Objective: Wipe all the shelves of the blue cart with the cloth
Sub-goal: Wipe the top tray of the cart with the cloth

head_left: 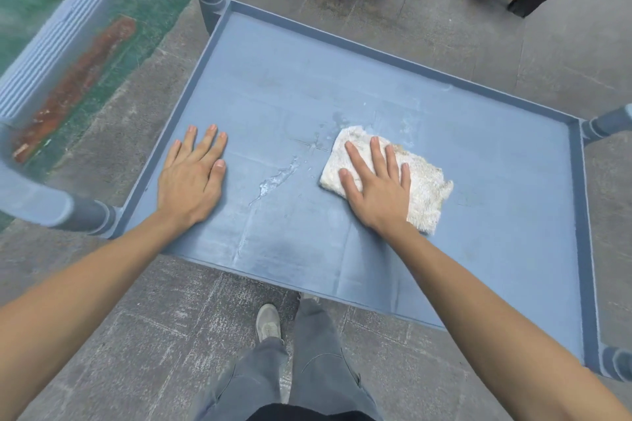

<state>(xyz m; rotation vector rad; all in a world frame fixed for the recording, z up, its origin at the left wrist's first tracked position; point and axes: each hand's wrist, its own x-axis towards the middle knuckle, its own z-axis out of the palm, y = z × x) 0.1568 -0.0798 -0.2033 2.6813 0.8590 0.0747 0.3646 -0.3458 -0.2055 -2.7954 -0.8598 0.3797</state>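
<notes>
The top shelf (pixel 376 85) of the blue cart (pixel 578 202) is seen from above, its raised rim running along the left, far and right edges. A folded white cloth (pixel 424 188) is laid flat on the shelf, a little right of centre and nearer the front edge than the far one. The right hand (pixel 376 188) is pressed flat on the cloth's left part, fingers straight and slightly spread. The left hand (pixel 193 174) is laid palm down on the bare shelf near the left edge, fingers spread, well apart from the cloth. Wet streaks (pixel 277 178) are seen between the two hands. The ribbed cart handle (pixel 65 41) is seen beyond the left edge
</notes>
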